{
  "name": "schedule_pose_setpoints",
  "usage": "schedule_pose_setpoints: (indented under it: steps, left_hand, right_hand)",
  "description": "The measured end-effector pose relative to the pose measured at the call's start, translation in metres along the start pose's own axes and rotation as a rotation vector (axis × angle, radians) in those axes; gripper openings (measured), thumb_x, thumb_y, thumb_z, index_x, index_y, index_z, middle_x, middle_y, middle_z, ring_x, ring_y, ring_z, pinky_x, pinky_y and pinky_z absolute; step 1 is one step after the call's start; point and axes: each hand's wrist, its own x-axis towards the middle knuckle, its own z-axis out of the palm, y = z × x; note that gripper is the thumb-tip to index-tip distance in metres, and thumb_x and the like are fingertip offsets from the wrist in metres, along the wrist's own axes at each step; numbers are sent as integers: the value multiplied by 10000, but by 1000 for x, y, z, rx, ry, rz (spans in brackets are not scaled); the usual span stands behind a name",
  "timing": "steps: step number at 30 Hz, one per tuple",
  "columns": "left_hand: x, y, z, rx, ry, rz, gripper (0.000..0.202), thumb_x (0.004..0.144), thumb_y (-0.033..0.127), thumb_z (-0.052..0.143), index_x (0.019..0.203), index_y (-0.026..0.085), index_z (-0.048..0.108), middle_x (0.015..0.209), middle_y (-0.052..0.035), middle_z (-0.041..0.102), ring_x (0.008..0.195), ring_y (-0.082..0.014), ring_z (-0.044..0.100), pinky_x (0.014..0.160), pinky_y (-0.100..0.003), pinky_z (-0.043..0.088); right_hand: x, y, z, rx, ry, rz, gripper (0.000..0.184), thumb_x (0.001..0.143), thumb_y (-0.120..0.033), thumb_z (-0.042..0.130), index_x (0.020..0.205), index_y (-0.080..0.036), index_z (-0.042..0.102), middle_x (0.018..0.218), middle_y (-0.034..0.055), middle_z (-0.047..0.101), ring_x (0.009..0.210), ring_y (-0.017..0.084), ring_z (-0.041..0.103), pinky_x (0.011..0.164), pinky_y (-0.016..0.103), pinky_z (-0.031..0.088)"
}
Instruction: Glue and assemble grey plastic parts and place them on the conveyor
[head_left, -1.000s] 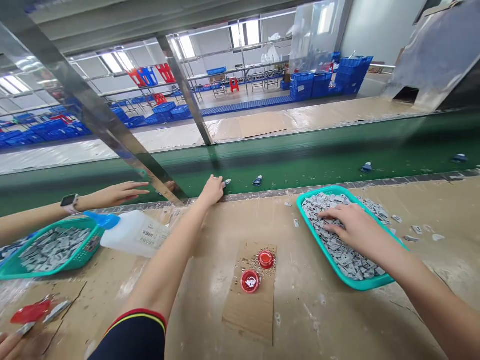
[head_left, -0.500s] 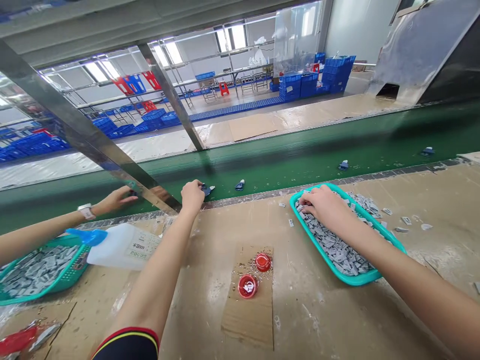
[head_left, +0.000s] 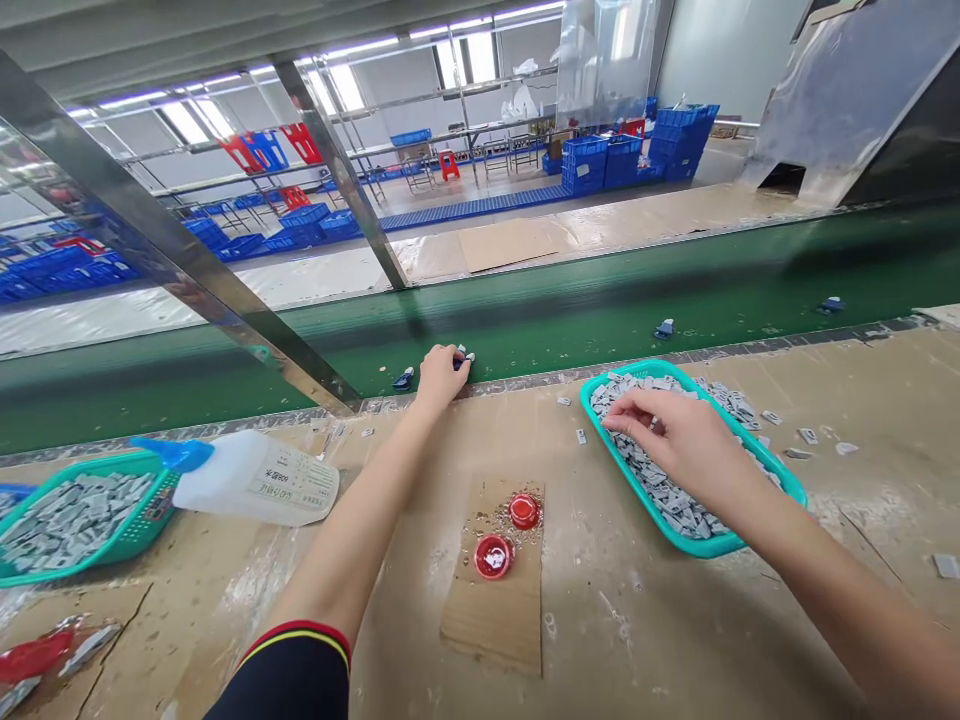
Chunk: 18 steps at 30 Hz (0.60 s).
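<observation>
Head view: left hand (head_left: 441, 376) curled over a dark-blue part (head_left: 466, 359) on the green belt (head_left: 562, 310); part sits at the fingertips, half hidden, can't tell if gripped. Looks light, stiff; take it by the body sides, off the pale tip. Second blue part (head_left: 403, 379) just left of that hand. Right hand (head_left: 664, 425) over the teal basket (head_left: 697, 547), thumb and index nearly closed, can't tell if anything's pinched. Grey pieces (head_left: 673, 497) right below: thin, light, rigid-looking, probably slide; pinch by edges.
</observation>
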Motion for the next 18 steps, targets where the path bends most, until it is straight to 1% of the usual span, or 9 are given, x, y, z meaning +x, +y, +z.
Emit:
schedule_pose_setpoints:
  steps: [2,5,8,10,13,15,16,18]
  left_hand:
    - [-1,0,-4,-10,-15,-12,129,737,263,591,792,174,667,879,-90,641,841,-232,585,772,-328,432]
    - [-6,2,-6,-37,-29,-25,84,687,232,626,716,173,680,807,-71,650,778,-219,594,719,-312,441]
    - [-15,7,-5,-73,-14,-4,70,682,227,636,700,181,685,877,-63,656,811,-209,597,737,-302,433]
    - [-18,10,-6,-94,-4,3,99,700,269,639,672,181,676,874,-65,656,818,-213,594,743,-309,426]
    - [-19,9,-9,-116,-4,-18,150,691,304,660,620,174,639,749,-64,644,749,-213,584,696,-318,421]
    - [-17,7,-12,-137,-8,-28,101,651,254,690,675,176,630,739,-50,641,734,-201,578,682,-305,419]
    - [-16,6,-14,-152,-9,-31,133,627,220,700,734,179,632,772,-43,647,739,-192,578,683,-296,419]
    - [-15,4,-19,-185,-20,-39,281,589,167,710,859,189,631,844,-34,655,741,-179,578,685,-286,420]
  right_hand:
    - [-13,-15,5,161,-39,57,201,858,-387,519,789,-247,646,790,37,678,689,200,592,604,328,440]
    - [-29,-30,25,491,-161,164,190,807,-398,586,762,-238,680,800,36,702,739,207,633,670,342,488]
    - [-37,-36,50,739,-266,310,192,737,-395,658,738,-210,706,801,56,724,767,220,662,717,354,511]
    - [-39,-36,63,822,-285,398,225,665,-392,722,759,-188,714,803,73,731,785,232,672,734,357,514]
    - [-38,-36,74,899,-309,450,334,599,-398,769,831,-163,717,797,82,732,763,225,676,710,341,519]
    - [-37,-38,77,903,-316,424,323,615,-412,752,808,-154,723,783,84,728,714,205,662,642,312,515]
    - [-37,-39,78,890,-318,405,308,631,-419,738,782,-150,726,774,84,725,680,192,649,606,298,505]
    - [-37,-41,80,861,-315,386,298,663,-428,709,762,-148,728,759,84,721,630,171,621,567,284,489]
